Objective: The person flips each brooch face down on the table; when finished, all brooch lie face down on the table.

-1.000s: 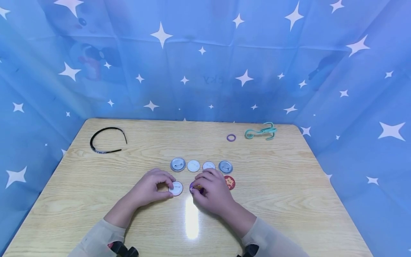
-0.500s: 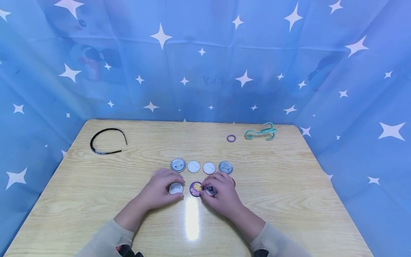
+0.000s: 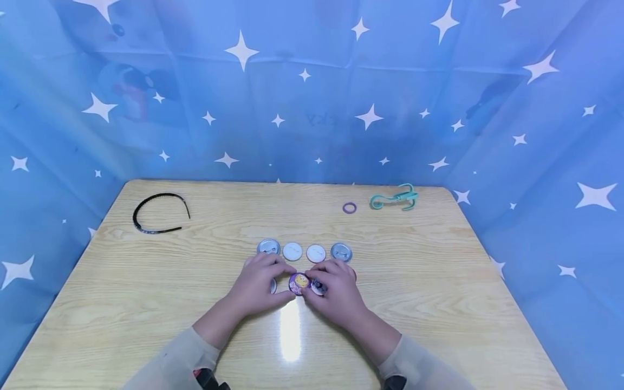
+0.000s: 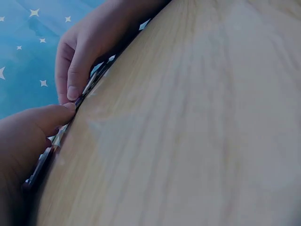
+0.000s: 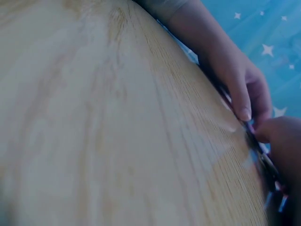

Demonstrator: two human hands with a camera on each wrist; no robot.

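A round purple pin badge (image 3: 299, 284) with a yellow cartoon figure lies face up on the table between my hands. My left hand (image 3: 259, 286) holds its left edge with thumb and forefinger. On its right edge are the thumb and forefinger of my right hand (image 3: 336, 290). Under my left hand a white-backed badge (image 3: 273, 286) shows only in part. Another badge (image 3: 318, 287) lies beneath my right hand's arched fingers, mostly covered. Both wrist views show the fingertips of the left hand (image 4: 33, 136) and right hand (image 5: 287, 141) meeting low at the tabletop.
Behind the hands runs a row of back-up badges: silver (image 3: 268, 246), white (image 3: 292, 251), white (image 3: 316, 253) and silver (image 3: 341, 252). Farther back lie a black headband (image 3: 156, 230), a purple ring (image 3: 349, 208) and a teal clip (image 3: 395, 199). A starry blue curtain (image 3: 312, 135) surrounds the table.
My left hand has moved right from the white-backed badge to the purple badge. My right hand has shifted right from over the purple badge to its right edge, uncovering its face.
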